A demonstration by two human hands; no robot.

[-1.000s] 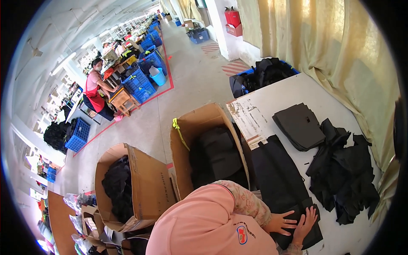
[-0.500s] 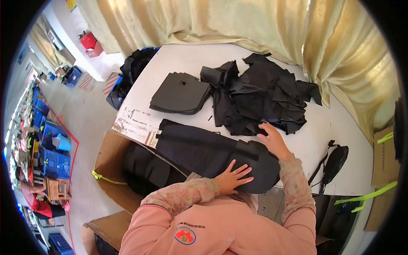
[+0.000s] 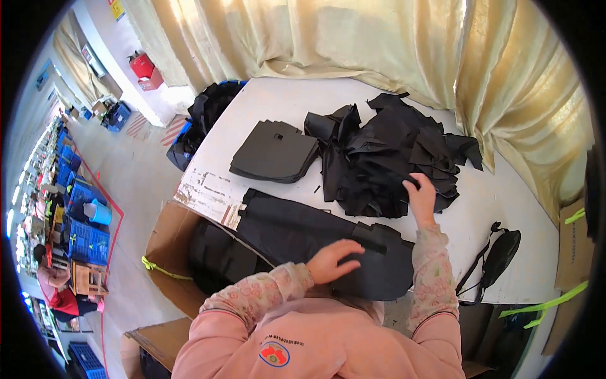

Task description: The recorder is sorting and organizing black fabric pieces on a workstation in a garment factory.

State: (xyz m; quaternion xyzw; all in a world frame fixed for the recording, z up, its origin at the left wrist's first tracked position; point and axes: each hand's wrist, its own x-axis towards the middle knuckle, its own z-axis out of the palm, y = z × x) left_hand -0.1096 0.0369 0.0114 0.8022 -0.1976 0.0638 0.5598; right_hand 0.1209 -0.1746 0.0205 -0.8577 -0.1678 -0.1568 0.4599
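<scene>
1. Long black piece: it lies flat on the white table, close to my body. I think this step is handling the black pieces, one hand by this one and one at the heap.
2. On the left is a brown cardboard box, stiff and open on top, with smooth black things inside.
3. Next comes a neat stack of flat dark pieces. They look thin and firm, with notched tops.
4. My left hand is over the long piece, thumb and fingers apart. I can't tell if it touches.
5. By that hand is a rounded dark end. I can't tell if it is a separate piece.
6. The black heap looks soft, crumpled and a bit shiny, with pointy corners.
7. My right hand is at its edge, fingers curled close. I can't tell if they hold anything. Lifting just one would call for a small, careful pinch.
8. Far right is a black pouch with straps.
</scene>
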